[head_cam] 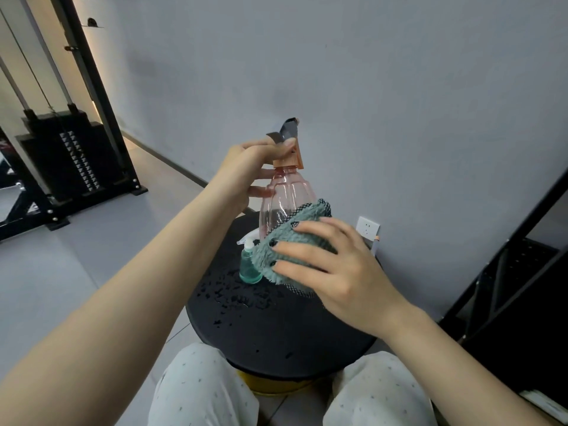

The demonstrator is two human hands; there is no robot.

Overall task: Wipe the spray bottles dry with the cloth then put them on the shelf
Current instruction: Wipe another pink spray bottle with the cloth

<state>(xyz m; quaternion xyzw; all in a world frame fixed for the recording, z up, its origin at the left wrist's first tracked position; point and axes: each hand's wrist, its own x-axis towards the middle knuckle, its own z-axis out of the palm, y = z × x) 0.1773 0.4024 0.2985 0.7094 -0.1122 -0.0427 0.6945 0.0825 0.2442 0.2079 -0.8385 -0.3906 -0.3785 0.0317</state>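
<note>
A clear pink spray bottle [284, 201] with an orange collar and grey trigger is held up above a round black table [276, 330]. My left hand [246, 170] grips it at the neck and trigger. My right hand [332, 265] presses a fuzzy teal cloth [295, 241] against the bottle's lower body, hiding the base. A small teal spray bottle [249, 265] with a white nozzle stands on the table, just left of the cloth.
Water drops [233, 293] lie on the table's left part. A black metal shelf [516, 290] stands to the right. A wall socket [368, 226] sits behind the table. A black weight machine [67, 161] is at far left. My knees [203, 392] are below the table.
</note>
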